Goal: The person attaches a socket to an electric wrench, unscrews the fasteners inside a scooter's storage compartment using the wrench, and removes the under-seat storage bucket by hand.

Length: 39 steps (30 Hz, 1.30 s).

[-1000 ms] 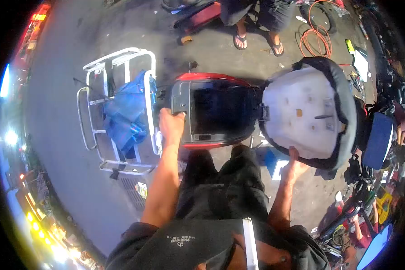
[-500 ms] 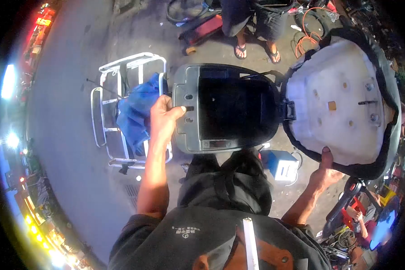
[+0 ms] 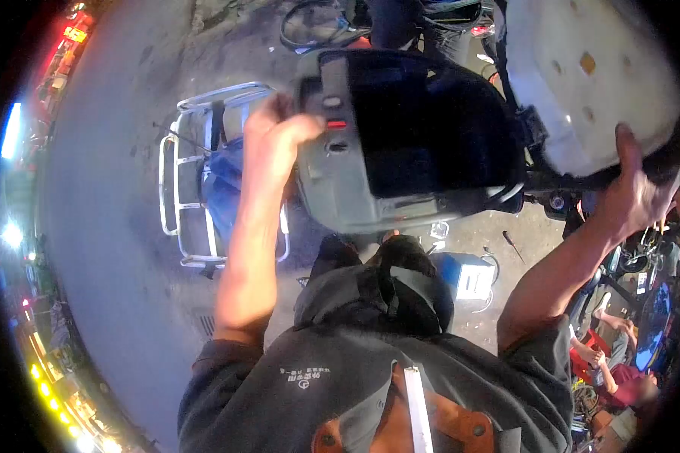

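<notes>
A grey plastic scooter under-seat storage bucket (image 3: 338, 189) hangs in front of me, its black inside facing the camera. My left hand (image 3: 276, 140) grips its left end, thumb over the rim beside a small red spot. Hinged to the bucket's right end is the scooter seat (image 3: 559, 106), swung open so its white underside shows. My right hand (image 3: 642, 192) holds the seat's lower edge, thumb on the white underside and fingers mostly hidden. Part of the seat runs out of view at the top right.
A white metal rack (image 3: 170, 185) with blue cloth (image 3: 223, 192) on it stands to the left. A blue and white box (image 3: 468, 275) and a screwdriver (image 3: 512, 245) lie on the ground near my legs. A seated person (image 3: 619, 381) is at the lower right.
Both hands have lifted the bucket and open seat up and to the right, nearer the camera. The bucket has tilted, and ground near the screwdriver has come into view.
</notes>
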{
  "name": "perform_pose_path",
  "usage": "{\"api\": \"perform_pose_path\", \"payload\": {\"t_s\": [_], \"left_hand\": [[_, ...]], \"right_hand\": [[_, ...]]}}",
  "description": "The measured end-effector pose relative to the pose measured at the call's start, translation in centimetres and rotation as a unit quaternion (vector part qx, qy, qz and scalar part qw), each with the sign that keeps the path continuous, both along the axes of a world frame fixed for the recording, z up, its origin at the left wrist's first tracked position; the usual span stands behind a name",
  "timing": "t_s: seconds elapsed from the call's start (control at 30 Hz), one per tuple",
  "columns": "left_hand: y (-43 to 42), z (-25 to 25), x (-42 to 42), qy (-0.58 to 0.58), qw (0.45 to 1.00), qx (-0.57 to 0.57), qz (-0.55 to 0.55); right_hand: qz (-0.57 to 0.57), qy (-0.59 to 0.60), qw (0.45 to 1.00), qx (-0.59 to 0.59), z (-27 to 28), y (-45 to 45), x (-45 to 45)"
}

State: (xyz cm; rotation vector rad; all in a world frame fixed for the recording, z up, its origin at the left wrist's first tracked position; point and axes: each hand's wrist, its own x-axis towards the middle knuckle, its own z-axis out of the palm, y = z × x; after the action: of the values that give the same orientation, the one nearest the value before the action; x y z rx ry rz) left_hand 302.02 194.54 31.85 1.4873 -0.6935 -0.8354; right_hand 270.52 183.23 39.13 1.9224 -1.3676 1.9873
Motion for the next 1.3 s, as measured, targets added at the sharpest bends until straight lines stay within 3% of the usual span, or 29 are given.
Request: {"api": "perform_pose_path", "payload": {"t_s": [0.03, 0.2, 0.3, 0.37, 0.43, 0.5, 0.57, 0.6, 0.73, 0.8, 0.9, 0.93, 1.03, 1.13, 1.23, 1.3], "left_hand": [[0.0, 0.4, 0.0, 0.022, 1.000, 0.002, -0.003], [-1.2, -1.5, 0.6, 0.038, 0.999, -0.007, -0.032], [-1.9, -4.3, -0.7, 0.121, 0.988, -0.053, -0.078], [-2.1, -6.2, -2.0, 0.181, 0.980, 0.021, -0.082], [-0.7, -6.0, -4.3, 0.259, 0.955, 0.078, -0.119], [0.2, -10.1, -6.8, 0.342, 0.928, 0.047, -0.143], [2.3, -9.6, -8.3, 0.381, 0.899, 0.136, -0.165], [2.8, -14.3, -9.5, 0.344, 0.910, 0.125, -0.194], [5.6, -15.8, -10.4, 0.339, 0.881, 0.196, -0.264], [6.1, -17.0, -9.5, 0.279, 0.867, 0.270, -0.313], [7.2, -20.7, -9.2, 0.249, 0.883, 0.233, -0.322], [7.9, -21.8, -8.8, 0.321, 0.873, 0.187, -0.317], [8.0, -23.3, -9.3, 0.313, 0.880, 0.221, -0.280], [8.2, -26.7, -10.4, 0.270, 0.880, 0.211, -0.329], [7.6, -29.3, -12.9, 0.330, 0.816, 0.350, -0.321], [7.4, -30.3, -14.1, 0.388, 0.810, 0.307, -0.314]], "right_hand": [[-0.026, 0.050, 0.998, -0.005, 0.9, -0.5, -0.1], [-0.032, 0.218, 0.944, -0.244, 3.7, -4.2, 1.0], [-0.019, 0.223, 0.949, -0.221, 4.6, -4.7, 1.2], [0.004, 0.178, 0.963, -0.201, 4.9, -6.9, 0.1], [-0.128, 0.230, 0.956, -0.128, 4.4, -6.6, -1.4], [-0.256, 0.272, 0.926, -0.050, 3.2, -5.6, -2.2], [-0.220, 0.251, 0.940, -0.065, 1.6, -4.7, -1.7], [-0.190, 0.235, 0.952, -0.057, 0.6, -4.1, -1.5], [-0.096, 0.170, 0.980, 0.026, -3.6, -1.8, -1.3], [-0.138, 0.170, 0.973, 0.078, -5.8, -1.4, -2.1], [-0.142, 0.152, 0.970, 0.123, -9.0, -0.9, -2.8], [-0.127, 0.131, 0.975, 0.125, -9.8, -0.8, -2.8], [-0.173, 0.178, 0.956, 0.157, -13.0, -0.9, -5.7], [-0.125, 0.106, 0.962, 0.216, -14.9, -0.4, -5.4], [-0.038, 0.066, 0.972, 0.224, -18.8, -1.4, -7.3], [-0.069, 0.078, 0.955, 0.278, -20.2, -2.1, -7.2]]}}
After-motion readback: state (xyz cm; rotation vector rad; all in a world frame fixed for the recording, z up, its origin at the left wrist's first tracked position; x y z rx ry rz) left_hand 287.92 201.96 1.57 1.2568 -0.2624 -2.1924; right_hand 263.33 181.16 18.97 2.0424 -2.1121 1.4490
